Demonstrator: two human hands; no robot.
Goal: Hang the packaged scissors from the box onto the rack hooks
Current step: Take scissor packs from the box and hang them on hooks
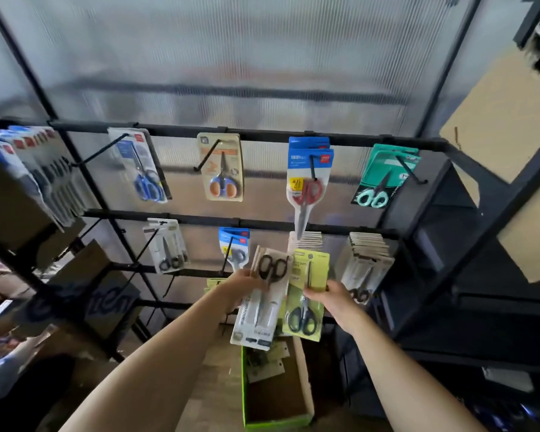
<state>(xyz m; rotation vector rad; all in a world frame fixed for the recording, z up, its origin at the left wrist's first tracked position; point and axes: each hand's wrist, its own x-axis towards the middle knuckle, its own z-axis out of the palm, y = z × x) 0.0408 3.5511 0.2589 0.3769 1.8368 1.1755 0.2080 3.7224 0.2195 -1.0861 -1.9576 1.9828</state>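
The left hand (243, 286) grips a white scissors pack (264, 299), long axis upright, handles up. The right hand (331, 299) pinches a yellow-green scissors pack (306, 294), upright, handles down, above the box (278, 397) before the rack (247, 135).

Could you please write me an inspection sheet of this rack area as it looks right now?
Surface: wooden floor under the box; black wire rack with hooks in rows.
Job's things: green box open, a few packs inside; white pack and yellow-green pack are held, not yet hung; upper row carries blue, orange, red and mint scissors.
Clutter: cardboard boxes at left.
Hands: left hand grips the white pack; right hand grips the yellow-green pack.
Cables: nothing seen.
Surroundings: ribbed translucent panel behind; dark shelving at right.
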